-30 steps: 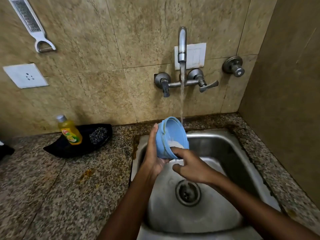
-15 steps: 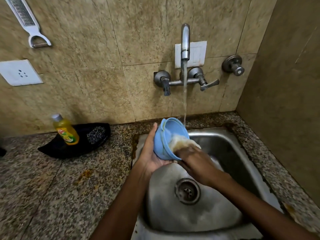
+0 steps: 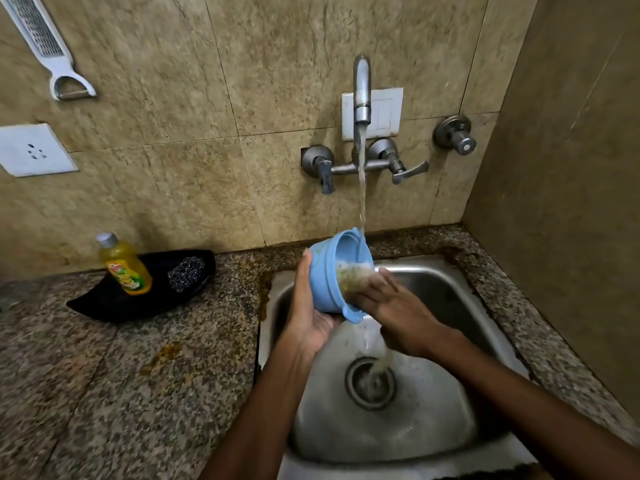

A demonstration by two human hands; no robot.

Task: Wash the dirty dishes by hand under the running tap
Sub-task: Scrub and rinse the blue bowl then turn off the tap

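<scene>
Left hand [image 3: 308, 320] cups tilted blue bowl [image 3: 329, 282] under tap stream [image 3: 362, 188]; right hand [image 3: 398, 306] fingers inside.

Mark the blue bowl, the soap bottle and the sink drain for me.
blue bowl [image 3: 323, 289]: head view, outer side wall.
soap bottle [image 3: 125, 268]: head view, its label.
sink drain [image 3: 360, 388]: head view, left of the strainer.

Yellow soap bottle [image 3: 124, 265] and dark scrubber [image 3: 186, 274] on a black tray [image 3: 104, 301], white grater [image 3: 45, 50] on the tiled wall, white socket [image 3: 33, 150] below it, speckled granite counter [image 3: 104, 393]
</scene>
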